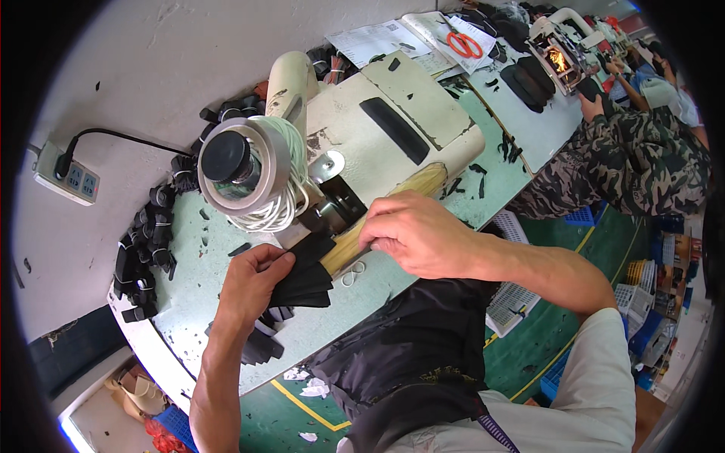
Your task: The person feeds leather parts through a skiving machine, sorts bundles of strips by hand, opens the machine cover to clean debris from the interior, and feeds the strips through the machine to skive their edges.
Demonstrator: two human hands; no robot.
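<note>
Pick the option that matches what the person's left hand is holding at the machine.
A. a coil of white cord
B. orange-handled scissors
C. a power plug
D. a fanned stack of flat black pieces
D: the left hand pinches a fanned stack of flat black pieces beside the cream-coloured machine, while the orange-handled scissors lie far off on the bench and the white cord stays on its spool.
</note>
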